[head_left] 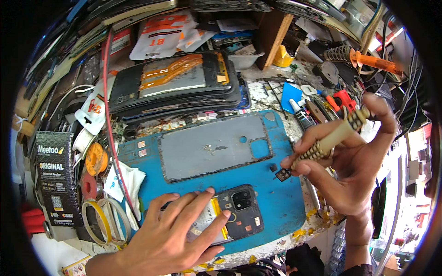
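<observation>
- Workbench clutter rings a blue work mat (285, 202) that fills the middle of the view.
- A stack of opened tablets (175, 83), with orange flex cables on the top one, lies at the far edge of the mat.
- A grey phone back cover (212, 147) rests inside-up on the mat, just beyond the opened phone.
- The left hand (172, 234) lies flat, fingers spread, pressing down on the opened phone (232, 214), which sits on the near part of the mat with its camera block showing.
- The right hand (350, 161) is clamped around a beige-handled screwdriver (331, 140), thumb and fingers pinching its grip, held tilted above the mat's right side.
- A small dark part (282, 174) sits at the screwdriver's tip; whether it touches the mat I cannot tell.
- The two hands are well apart.
</observation>
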Available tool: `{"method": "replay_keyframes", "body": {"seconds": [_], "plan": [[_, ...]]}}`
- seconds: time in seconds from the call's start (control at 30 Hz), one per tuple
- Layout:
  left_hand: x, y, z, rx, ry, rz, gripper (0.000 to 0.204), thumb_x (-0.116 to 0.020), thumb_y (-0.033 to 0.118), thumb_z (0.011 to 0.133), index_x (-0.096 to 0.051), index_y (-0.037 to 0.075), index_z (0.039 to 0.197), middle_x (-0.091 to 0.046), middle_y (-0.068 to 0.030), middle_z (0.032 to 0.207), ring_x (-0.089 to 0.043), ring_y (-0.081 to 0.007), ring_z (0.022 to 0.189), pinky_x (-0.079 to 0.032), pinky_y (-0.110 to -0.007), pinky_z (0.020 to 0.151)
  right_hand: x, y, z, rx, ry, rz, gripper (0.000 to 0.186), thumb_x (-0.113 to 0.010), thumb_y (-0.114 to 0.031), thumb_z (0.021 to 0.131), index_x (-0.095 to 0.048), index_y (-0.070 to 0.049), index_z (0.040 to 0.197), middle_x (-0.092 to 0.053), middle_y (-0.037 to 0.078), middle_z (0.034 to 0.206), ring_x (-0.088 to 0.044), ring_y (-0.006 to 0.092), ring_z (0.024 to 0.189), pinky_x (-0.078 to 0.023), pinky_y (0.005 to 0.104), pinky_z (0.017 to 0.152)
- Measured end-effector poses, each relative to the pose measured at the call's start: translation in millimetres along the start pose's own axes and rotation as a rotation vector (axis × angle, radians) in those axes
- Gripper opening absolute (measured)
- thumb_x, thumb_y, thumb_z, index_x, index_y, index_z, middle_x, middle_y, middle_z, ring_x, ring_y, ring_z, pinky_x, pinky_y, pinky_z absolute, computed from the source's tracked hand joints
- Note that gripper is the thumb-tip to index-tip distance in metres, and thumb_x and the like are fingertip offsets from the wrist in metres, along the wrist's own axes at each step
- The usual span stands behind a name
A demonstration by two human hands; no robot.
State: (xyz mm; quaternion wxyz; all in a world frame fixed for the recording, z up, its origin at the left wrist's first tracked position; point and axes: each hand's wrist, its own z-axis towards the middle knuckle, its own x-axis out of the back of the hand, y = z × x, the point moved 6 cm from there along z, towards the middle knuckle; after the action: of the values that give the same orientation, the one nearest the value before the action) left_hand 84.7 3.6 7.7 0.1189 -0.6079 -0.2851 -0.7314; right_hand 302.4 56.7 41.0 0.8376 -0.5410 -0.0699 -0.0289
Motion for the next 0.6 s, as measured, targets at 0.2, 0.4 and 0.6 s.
{"method": "replay_keyframes", "body": {"seconds": [0.2, 0.4, 0.6], "plan": [[1, 2, 0, -0.018, -0.007, 0.025, 0.070, -0.072, 0.057, 0.083, -0.064, 0.003, 0.126, -0.054, -0.0219, 0.133, -0.057, -0.0341, 0.108, -0.045, -0.051, 0.093, -28, 12, 37, 0.083, -0.046, -0.005, 0.087, -0.069, 0.014, 0.085, -0.011, -0.012, 0.143, -0.065, 0.022, 0.100, -0.072, 0.0264, 0.085, -0.065, 0.0335, 0.076], [6, 2, -3, -0.002, 0.021, 0.075, 0.064, -0.070, 0.058, 0.085, -0.067, 0.004, 0.120, -0.063, -0.0153, 0.128, -0.065, -0.0269, 0.109, -0.042, -0.054, 0.103, -45, 25, 47, 0.079, -0.141, -0.073, 0.077, -0.064, 0.016, 0.087, -0.013, -0.012, 0.137, -0.063, 0.024, 0.105, -0.073, 0.0257, 0.088, -0.065, 0.0322, 0.076], [6, -2, -3, -0.011, 0.071, 0.075, 0.057, -0.069, 0.053, 0.088, -0.067, 0.004, 0.118, -0.063, -0.0141, 0.130, -0.068, -0.0245, 0.109, -0.038, -0.059, 0.109, -42, 30, 44, 0.070, -0.066, -0.095, 0.083, -0.058, 0.017, 0.089, -0.003, -0.010, 0.145, -0.063, 0.026, 0.106, -0.074, 0.0329, 0.088, -0.066, 0.0369, 0.074]]}}
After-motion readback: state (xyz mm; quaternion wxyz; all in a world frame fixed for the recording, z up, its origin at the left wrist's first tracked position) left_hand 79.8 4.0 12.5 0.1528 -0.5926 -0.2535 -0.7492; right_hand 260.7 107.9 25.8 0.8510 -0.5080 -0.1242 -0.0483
